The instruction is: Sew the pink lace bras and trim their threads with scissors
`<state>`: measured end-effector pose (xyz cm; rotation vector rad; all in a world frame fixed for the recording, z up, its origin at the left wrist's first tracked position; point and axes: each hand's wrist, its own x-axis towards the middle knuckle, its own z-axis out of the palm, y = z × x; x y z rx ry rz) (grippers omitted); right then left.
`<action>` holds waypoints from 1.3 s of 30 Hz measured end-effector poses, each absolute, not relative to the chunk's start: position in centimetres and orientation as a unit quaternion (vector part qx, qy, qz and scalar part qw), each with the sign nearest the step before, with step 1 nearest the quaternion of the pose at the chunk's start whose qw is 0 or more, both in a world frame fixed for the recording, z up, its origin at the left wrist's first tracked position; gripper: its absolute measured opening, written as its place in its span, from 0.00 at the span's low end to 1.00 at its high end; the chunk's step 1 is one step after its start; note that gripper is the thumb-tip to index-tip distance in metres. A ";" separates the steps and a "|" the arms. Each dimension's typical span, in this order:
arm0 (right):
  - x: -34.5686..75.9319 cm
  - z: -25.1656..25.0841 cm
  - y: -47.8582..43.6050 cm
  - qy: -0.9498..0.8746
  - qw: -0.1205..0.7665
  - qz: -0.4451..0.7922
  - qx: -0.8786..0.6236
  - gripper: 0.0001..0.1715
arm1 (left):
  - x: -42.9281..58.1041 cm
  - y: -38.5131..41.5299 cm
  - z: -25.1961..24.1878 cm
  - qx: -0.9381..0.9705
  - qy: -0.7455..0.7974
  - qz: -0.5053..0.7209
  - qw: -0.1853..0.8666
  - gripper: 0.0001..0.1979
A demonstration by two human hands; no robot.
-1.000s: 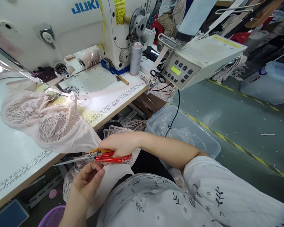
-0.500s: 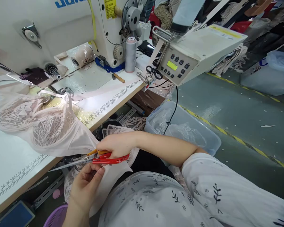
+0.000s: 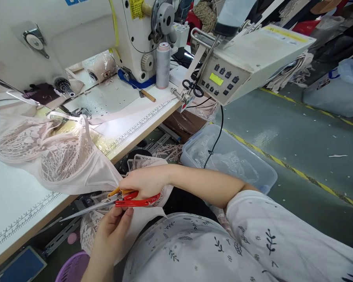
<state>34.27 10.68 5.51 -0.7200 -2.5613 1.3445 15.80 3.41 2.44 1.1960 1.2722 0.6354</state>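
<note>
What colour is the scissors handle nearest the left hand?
That scissors handle is red; best seen in the head view.

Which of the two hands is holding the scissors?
The right hand, gripping the scissors by their red handles; the left hand pinches pale fabric.

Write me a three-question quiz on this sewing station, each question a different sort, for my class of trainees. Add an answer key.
1. True or false: the grey thread cone stands upright beside the sewing machine.
2. Multiple choice: which of these does the right hand hold?
A) a thread cone
B) red-handled scissors
C) a purple basket
3. Fill the gap: just below the scissors, the left hand pinches pale ____.

Key:
1. True.
2. B.
3. Fabric.
</note>
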 end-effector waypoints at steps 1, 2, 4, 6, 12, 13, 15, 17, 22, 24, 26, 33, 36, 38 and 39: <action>34.2 5.4 10.6 -0.853 0.081 0.453 -0.246 0.16 | 16.0 3.3 2.4 0.493 0.553 0.295 0.603 0.17; 34.2 5.3 10.5 -0.849 0.084 0.456 -0.255 0.16 | 16.1 3.1 2.3 0.478 0.557 0.312 0.604 0.16; 34.2 5.1 10.0 -0.830 0.108 0.464 -0.290 0.16 | 15.9 3.0 1.8 0.463 0.566 0.325 0.600 0.15; 34.5 4.9 8.9 -0.781 0.166 0.486 -0.355 0.14 | 15.2 3.0 1.2 0.451 0.578 0.316 0.602 0.16; 36.9 3.1 4.1 -0.669 0.255 0.569 -0.404 0.18 | 13.6 3.3 0.6 0.374 0.581 0.352 0.631 0.18; 37.2 2.5 3.3 -0.686 0.224 0.573 -0.390 0.19 | 13.6 3.3 0.7 0.363 0.583 0.360 0.632 0.18; 37.5 1.5 2.0 -0.716 0.156 0.569 -0.373 0.19 | 13.8 3.3 0.9 0.350 0.587 0.371 0.629 0.18; 37.2 0.6 1.0 -0.730 0.106 0.564 -0.373 0.20 | 13.9 3.2 1.0 0.344 0.586 0.377 0.630 0.18; 35.5 0.4 0.7 -0.721 0.071 0.565 -0.396 0.20 | 14.2 3.0 0.7 0.355 0.581 0.368 0.634 0.18; 34.8 0.6 0.9 -0.718 0.066 0.555 -0.414 0.22 | 14.2 2.9 0.6 0.362 0.582 0.369 0.628 0.18; 34.3 0.7 1.1 -0.724 0.067 0.535 -0.430 0.23 | 14.2 2.8 0.5 0.368 0.582 0.372 0.622 0.18; 33.3 0.4 1.2 -0.728 0.088 0.524 -0.433 0.23 | 14.3 2.5 0.8 0.377 0.586 0.370 0.614 0.18; 33.2 0.5 1.1 -0.715 0.100 0.536 -0.437 0.25 | 14.4 2.7 1.0 0.385 0.593 0.366 0.605 0.17; 33.1 0.5 0.9 -0.699 0.121 0.553 -0.438 0.25 | 14.4 2.8 1.0 0.391 0.596 0.365 0.600 0.16; 33.1 0.4 0.8 -0.685 0.123 0.570 -0.436 0.26 | 14.4 2.8 1.0 0.393 0.596 0.365 0.597 0.16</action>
